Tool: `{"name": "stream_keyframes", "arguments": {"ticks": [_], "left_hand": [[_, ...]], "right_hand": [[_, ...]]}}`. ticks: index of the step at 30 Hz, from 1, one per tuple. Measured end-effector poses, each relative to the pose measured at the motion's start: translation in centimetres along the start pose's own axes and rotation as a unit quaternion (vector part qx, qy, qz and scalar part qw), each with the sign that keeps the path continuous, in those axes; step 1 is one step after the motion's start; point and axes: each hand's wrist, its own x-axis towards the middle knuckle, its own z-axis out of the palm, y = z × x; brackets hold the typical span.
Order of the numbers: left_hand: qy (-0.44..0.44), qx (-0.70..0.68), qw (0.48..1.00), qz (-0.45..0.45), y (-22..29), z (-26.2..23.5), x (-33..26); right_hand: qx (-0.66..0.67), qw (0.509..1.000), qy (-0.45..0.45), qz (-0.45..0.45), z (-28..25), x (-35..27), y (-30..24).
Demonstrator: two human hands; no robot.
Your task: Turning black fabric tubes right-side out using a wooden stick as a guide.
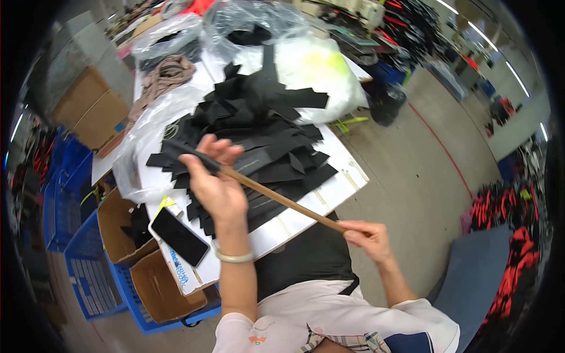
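A long brown wooden stick (282,201) slants across the front of the table. My right hand (369,238) pinches its lower end between thumb and fingers, out past the table edge. The upper end goes into a black fabric piece (203,157) that looks like a narrow sleeve. My left hand (219,185) is turned palm up around this fabric, thumb and fingers apart, with the black piece passing between them. Under and beyond it spreads a heap of black fabric strips (253,126) on the white table (344,170).
A phone (179,236) lies at the table's left corner. Cardboard boxes (162,288) and blue crates (91,276) stand below on the left. Clear plastic bags (253,23) and tan fabric (168,79) cover the far side. A grey-blue panel (477,282) rises at right.
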Motion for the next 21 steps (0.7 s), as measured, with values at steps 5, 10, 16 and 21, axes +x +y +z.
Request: {"name": "stream_keyframes", "arguments": {"ticks": [5, 10, 16, 21], "left_hand": [[-0.013, -0.050, 0.981, -0.188, -0.6, -1.5, 0.6], [-0.194, -0.066, 0.872, -0.445, -4.2, -1.0, -6.4], [-0.234, -0.048, 0.840, -0.487, -3.2, -1.4, -7.5], [-0.343, 0.134, 0.800, -0.473, -2.0, -1.3, -7.5]], "right_hand": [[-0.126, 0.950, 0.285, 0.029, -8.4, -3.8, 3.7], [-0.404, 0.865, 0.282, -0.091, -6.3, 3.5, 7.5], [-0.498, 0.806, 0.241, -0.208, -4.1, 11.2, 7.9], [-0.144, 0.972, 0.082, -0.168, -0.6, 11.4, -1.4]]}}
